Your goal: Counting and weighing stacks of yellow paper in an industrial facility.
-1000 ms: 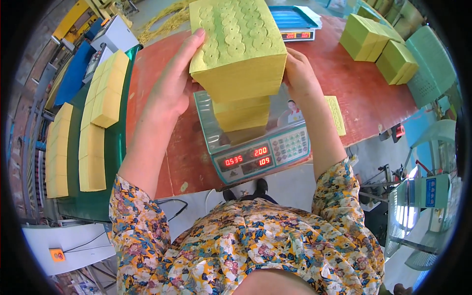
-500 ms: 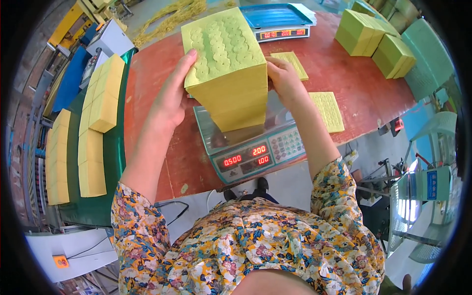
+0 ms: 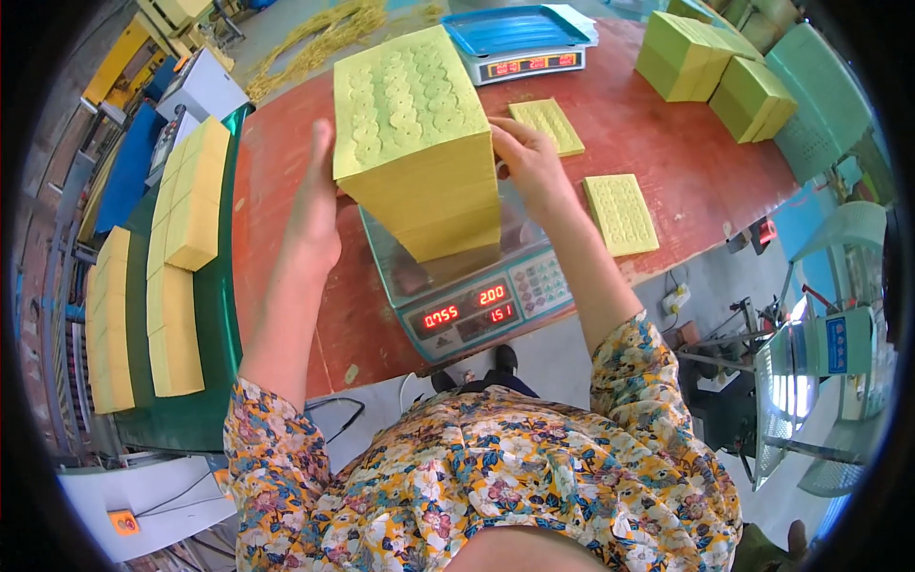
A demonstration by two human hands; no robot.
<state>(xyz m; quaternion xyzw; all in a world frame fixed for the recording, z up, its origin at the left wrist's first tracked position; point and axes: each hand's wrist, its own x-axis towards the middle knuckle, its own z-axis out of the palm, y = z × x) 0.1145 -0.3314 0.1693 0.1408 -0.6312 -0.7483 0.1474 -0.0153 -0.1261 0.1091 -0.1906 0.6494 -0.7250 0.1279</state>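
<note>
Yellow paper stack (image 3: 419, 191) on scale (image 3: 477, 316). Left hand (image 3: 315, 214): thumb raised, fingers hidden. Right hand (image 3: 536, 172): fingers bent, stack edge. Both grips unclear. Risk: uneven push, toppling.

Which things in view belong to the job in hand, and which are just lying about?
Likely in the job:
tall yellow stack, between left hand and right hand
scale beneath it
possibly the two thin yellow stacks

Apparently just lying about:
blue-trayed scale
tangled yellow strips, background
</note>
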